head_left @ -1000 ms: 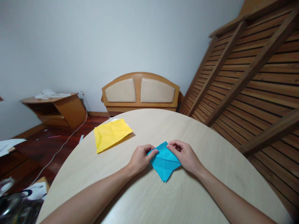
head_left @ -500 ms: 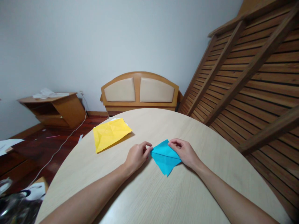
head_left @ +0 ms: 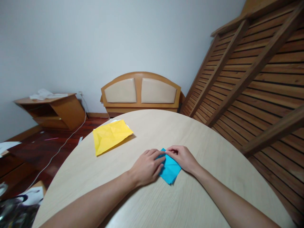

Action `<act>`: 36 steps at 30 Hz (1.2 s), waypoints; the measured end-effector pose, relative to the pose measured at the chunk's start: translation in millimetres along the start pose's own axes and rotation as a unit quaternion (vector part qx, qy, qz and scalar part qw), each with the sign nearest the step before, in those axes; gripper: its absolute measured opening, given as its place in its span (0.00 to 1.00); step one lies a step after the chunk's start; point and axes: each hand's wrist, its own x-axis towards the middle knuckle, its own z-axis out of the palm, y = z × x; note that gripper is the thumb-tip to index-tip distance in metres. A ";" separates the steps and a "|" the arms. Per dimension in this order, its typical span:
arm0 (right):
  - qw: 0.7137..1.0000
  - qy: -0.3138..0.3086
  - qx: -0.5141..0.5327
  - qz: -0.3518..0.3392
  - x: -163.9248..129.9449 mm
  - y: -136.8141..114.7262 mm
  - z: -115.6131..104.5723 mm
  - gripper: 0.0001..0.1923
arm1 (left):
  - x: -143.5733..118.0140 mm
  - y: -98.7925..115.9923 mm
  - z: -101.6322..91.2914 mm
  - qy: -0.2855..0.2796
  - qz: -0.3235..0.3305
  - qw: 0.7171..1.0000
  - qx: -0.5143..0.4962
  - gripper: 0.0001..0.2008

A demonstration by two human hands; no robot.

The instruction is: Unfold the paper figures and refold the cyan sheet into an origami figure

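A small piece of folded blue paper (head_left: 171, 172) lies on the pale round table (head_left: 152, 202), a crease running across its middle. My left hand (head_left: 149, 166) rests on its left side with the fingers stretched out, hiding that edge. At the paper's upper right, my right hand (head_left: 181, 156) pinches the edge, thumb and forefinger near the top corner. The fingertips of both hands almost meet there.
Creased yellow paper (head_left: 112, 136) sits at the table's left, over something white. Beyond the far edge stands a headboard (head_left: 141, 74). Wooden slats (head_left: 251, 85) lean on the right. A low cabinet (head_left: 68, 110) and a white cable (head_left: 63, 144) are on the left.
My left hand has gone from pinching the paper's left corner to lying on its left side with fingers stretched. The paper's left corner is folded in or covered. My right hand shifted slightly left.
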 end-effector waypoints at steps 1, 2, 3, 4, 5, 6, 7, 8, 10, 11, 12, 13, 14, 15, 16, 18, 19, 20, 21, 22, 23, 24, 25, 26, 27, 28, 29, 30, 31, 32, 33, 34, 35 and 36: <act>1.000 0.002 -0.012 -0.006 0.3 -0.3 0.3 0.17 | -0.1 -0.5 -0.3 0.001 -0.002 1.000 -0.001 0.17; 1.000 0.005 -0.027 -0.015 0.8 -0.8 0.5 0.16 | -0.2 -1.0 -0.4 0.000 -0.005 1.000 -0.002 0.17; 0.998 0.010 -0.047 -0.026 1.3 -1.6 0.6 0.15 | -0.4 -1.4 -0.3 -0.002 -0.009 1.000 -0.005 0.17; 0.997 0.015 -0.069 -0.037 1.7 -2.4 0.7 0.14 | -0.6 -1.7 0.0 -0.005 -0.013 1.000 -0.006 0.17; 0.995 0.019 -0.089 -0.048 2.1 -3.2 0.8 0.13 | -0.7 -1.9 0.4 -0.008 -0.015 1.000 -0.005 0.17; 0.993 0.019 -0.103 -0.056 2.4 -3.8 0.8 0.12 | -0.8 -2.1 0.8 -0.011 -0.016 1.000 -0.004 0.16; 0.992 0.017 -0.111 -0.059 2.7 -4.3 0.9 0.11 | -0.7 -2.3 1.2 -0.013 -0.016 1.000 -0.002 0.16; 0.992 0.013 -0.113 -0.058 3.0 -4.5 1.0 0.10 | -0.6 -2.4 1.5 -0.015 -0.014 1.000 0.001 0.16; 0.993 0.008 -0.103 -0.050 3.4 -4.1 1.3 0.10 | -0.1 -2.5 1.7 -0.020 -0.011 1.000 0.002 0.15; 0.994 0.008 -0.097 -0.047 3.6 -3.6 1.5 0.10 | 0.2 -2.6 1.8 -0.020 -0.010 1.000 0.000 0.15; 0.995 0.010 -0.092 -0.045 3.7 -2.9 1.8 0.11 | 0.5 -2.6 1.9 -0.020 -0.009 1.000 -0.002 0.15; 0.995 0.012 -0.088 -0.044 3.8 -2.1 2.1 0.11 | 0.7 -2.6 1.9 -0.019 -0.008 1.000 -0.005 0.14; 0.995 0.016 -0.087 -0.044 3.9 -1.3 2.6 0.11 | 0.8 -2.6 1.9 -0.019 -0.008 1.000 -0.007 0.14; 0.995 0.020 -0.087 -0.044 4.0 -0.4 3.2 0.11 | 0.9 -2.6 1.9 -0.019 -0.007 1.000 -0.008 0.14; 0.995 0.023 -0.088 -0.043 4.1 0.4 3.8 0.11 | 0.9 -2.6 1.7 -0.020 -0.007 1.000 -0.007 0.14; 0.995 0.028 -0.088 -0.039 4.4 1.9 5.1 0.11 | 1.0 -2.4 1.0 -0.022 -0.005 1.000 -0.003 0.14; 0.995 0.030 -0.088 -0.035 4.7 2.3 5.5 0.11 | 1.2 -2.2 0.5 -0.023 -0.004 1.000 -0.001 0.14; 0.995 0.031 -0.087 -0.031 4.9 2.5 5.8 0.11 | 1.6 -2.0 0.0 -0.025 -0.003 1.000 0.001 0.14; 0.995 0.032 -0.087 -0.027 5.1 2.2 5.8 0.11 | 2.2 -1.7 -0.5 -0.027 -0.002 1.000 0.005 0.14; 0.995 0.034 -0.091 -0.025 5.2 1.4 5.3 0.11 | 3.1 -1.4 -0.9 -0.028 -0.001 1.000 0.009 0.13; 0.994 0.037 -0.098 -0.024 5.1 0.0 4.5 0.10 | 4.1 -1.2 -1.2 -0.029 0.000 0.999 0.016 0.12; 0.993 0.039 -0.109 -0.028 4.6 -2.0 3.4 0.09 | 5.1 -1.1 -1.5 -0.030 -0.002 0.999 0.024 0.12; 0.991 0.040 -0.122 -0.038 3.7 -4.5 1.9 0.08 | 6.2 -1.2 -1.6 -0.032 -0.006 0.999 0.033 0.11; 0.988 0.037 -0.138 -0.054 2.2 -7.5 0.2 0.07 | 7.2 -1.7 -1.8 -0.034 -0.011 0.998 0.044 0.10; 0.985 0.030 -0.154 -0.075 0.3 -10.7 -1.6 0.07 | 8.0 -2.6 -1.9 -0.037 -0.017 0.998 0.054 0.09; 0.980 0.016 -0.172 -0.101 -2.0 -14.0 -3.2 0.07 | 8.5 -4.0 -2.2 -0.039 -0.025 0.997 0.064 0.09; 0.973 -0.002 -0.193 -0.126 -4.6 -17.2 -4.5 0.07 | 8.8 -5.9 -2.5 -0.040 -0.032 0.996 0.072 0.08; 0.965 -0.024 -0.216 -0.148 -7.3 -20.3 -5.4 0.07 | 8.7 -8.2 -3.0 -0.039 -0.039 0.995 0.078 0.08; 0.955 -0.043 -0.243 -0.165 -9.9 -23.0 -5.9 0.08 | 8.4 -10.7 -3.5 -0.037 -0.044 0.995 0.081 0.09; 0.945 -0.057 -0.270 -0.176 -12.3 -25.4 -5.8 0.08 | 7.9 -13.3 -4.1 -0.034 -0.048 0.995 0.081 0.09; 0.935 -0.067 -0.296 -0.183 -14.2 -27.5 -5.3 0.09 | 7.3 -15.8 -4.7 -0.032 -0.049 0.995 0.079 0.09; 0.926 -0.072 -0.319 -0.187 -15.7 -29.2 -4.4 0.10 | 6.6 -18.2 -5.3 -0.029 -0.049 0.996 0.073 0.10; 0.919 -0.075 -0.339 -0.187 -16.8 -30.6 -3.0 0.11 | 5.9 -20.2 -5.9 -0.027 -0.046 0.997 0.064 0.10; 0.912 -0.078 -0.358 -0.185 -17.4 -31.8 -1.2 0.11 | 5.3 -21.9 -6.5 -0.025 -0.042 0.997 0.055 0.10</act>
